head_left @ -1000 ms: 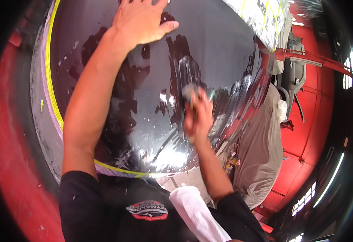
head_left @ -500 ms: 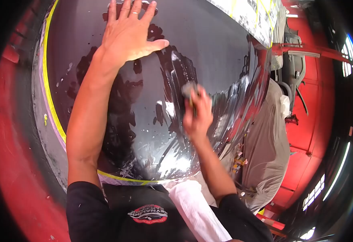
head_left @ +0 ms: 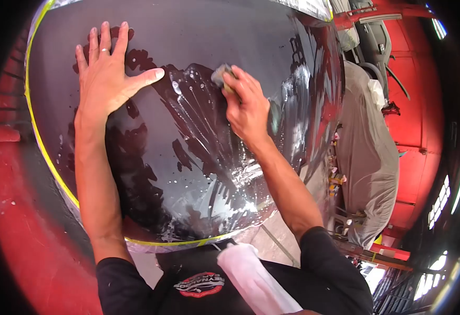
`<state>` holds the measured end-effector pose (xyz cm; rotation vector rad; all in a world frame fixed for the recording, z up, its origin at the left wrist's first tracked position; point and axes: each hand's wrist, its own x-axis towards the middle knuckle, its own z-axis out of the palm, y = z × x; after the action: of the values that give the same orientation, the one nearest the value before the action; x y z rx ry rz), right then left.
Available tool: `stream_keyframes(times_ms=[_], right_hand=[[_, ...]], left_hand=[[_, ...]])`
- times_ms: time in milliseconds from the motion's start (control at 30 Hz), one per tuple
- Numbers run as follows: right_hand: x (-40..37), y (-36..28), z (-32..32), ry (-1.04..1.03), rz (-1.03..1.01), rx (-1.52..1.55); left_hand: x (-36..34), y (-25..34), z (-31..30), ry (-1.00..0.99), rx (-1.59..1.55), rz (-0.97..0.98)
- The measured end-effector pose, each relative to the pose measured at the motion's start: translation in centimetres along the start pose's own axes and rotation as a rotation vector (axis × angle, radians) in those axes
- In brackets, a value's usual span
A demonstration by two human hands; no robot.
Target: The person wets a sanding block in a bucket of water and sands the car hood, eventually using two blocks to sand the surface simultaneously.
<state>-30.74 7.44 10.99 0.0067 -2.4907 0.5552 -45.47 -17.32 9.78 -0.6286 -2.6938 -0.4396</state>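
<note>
My left hand (head_left: pixel 105 79) lies flat on the dark, curved panel (head_left: pixel 209 31), fingers spread, a ring on one finger. Pinched in my right hand (head_left: pixel 247 105) is a small greyish-yellow pad (head_left: pixel 222 77), pressed to the panel right of my left hand. Wet streaks and drops run down the surface below the pad, with dark wet patches around my left hand and forearm. Yellow tape (head_left: pixel 42 144) edges the panel on the left and along the bottom.
A white cloth (head_left: pixel 256 281) hangs over my black shirt. To the right stand a grey-draped object (head_left: pixel 369 152) and a red wall (head_left: pixel 411 173). Covering with yellow tape borders the panel's top right. A red surface (head_left: pixel 25 226) lies at the lower left.
My right hand has moved up the panel with the pad. The view has shifted, so the panel and my left hand appear further left; my left hand still lies spread on the panel.
</note>
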Motion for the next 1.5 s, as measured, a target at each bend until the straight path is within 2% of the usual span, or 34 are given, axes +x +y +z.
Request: stream_keyframes(times_ms=[33, 133, 267, 333, 433, 467, 533, 667, 867, 900, 933, 1000, 1100, 1133, 1200, 1300, 1367, 1500], right_hand=[[-1.8, 0.3, -1.1, -0.06, -0.006, -0.041], [-10.6, 2.0, -3.6, -0.021, -0.034, -0.051], [-3.8, 1.5, -1.9, -0.011, -0.015, -0.128], [-0.4, 1.8, -0.6, 0.036, -0.02, -0.07], [-4.4, 1.5, -3.0, -0.029, 0.042, -0.102], [-7.3, 2.4, -3.5, -0.007, 0.019, -0.042], [-8.1, 1.5, -3.8, 0.022, 0.025, -0.038], [1.5, 3.4, -1.3, 0.02, -0.006, -0.081], [-7.1, 3.4, -3.8, 0.012, 0.089, -0.034], [-6.1, 4.0, -3.2, 0.024, 0.023, -0.086], [-3.3, 3.4, -2.9, 0.025, 0.061, -0.085], [1.8, 3.8, -1.1, 0.062, -0.006, -0.1], [-1.5, 4.3, -2.7, 0.011, 0.049, -0.07], [-4.1, 4.6, -3.3, 0.039, -0.008, -0.088], [-5.9, 3.7, -3.2, 0.028, 0.1, -0.045], [0.9, 3.9, -0.8, 0.08, 0.08, -0.053], [1.8, 3.4, -1.1, 0.074, 0.07, -0.084], [-5.5, 2.8, -3.4, 0.046, 0.084, -0.103]], left_hand=[[0.1, -0.2, 0.1, -0.006, 0.019, -0.006], [0.4, 0.2, 0.3, -0.01, 0.051, -0.005], [0.4, 0.3, 0.7, 0.013, 0.07, -0.032], [0.3, -0.2, 1.0, 0.032, 0.034, -0.003], [0.0, 0.0, 1.0, 0.006, 0.077, -0.025], [0.5, 0.1, 1.2, 0.017, 0.098, -0.034], [0.6, 0.6, 1.3, 0.016, 0.095, -0.056], [0.3, 0.4, 0.2, -0.017, 0.044, -0.009], [0.4, 0.9, -0.1, -0.021, 0.044, -0.028], [0.3, 0.8, 0.0, -0.027, 0.048, -0.023], [0.4, 0.7, 0.2, -0.021, 0.049, -0.018], [0.1, 0.7, 0.4, -0.026, 0.049, -0.014], [0.3, 0.6, 0.0, -0.018, 0.026, -0.026], [0.4, 0.9, -0.1, -0.023, 0.031, -0.033], [0.5, 1.1, 0.2, -0.03, 0.033, -0.055], [0.3, 0.7, 0.4, -0.035, 0.046, -0.046], [0.4, 0.4, 0.5, -0.012, 0.031, -0.019], [0.6, 0.8, 0.2, -0.031, 0.04, -0.037]])
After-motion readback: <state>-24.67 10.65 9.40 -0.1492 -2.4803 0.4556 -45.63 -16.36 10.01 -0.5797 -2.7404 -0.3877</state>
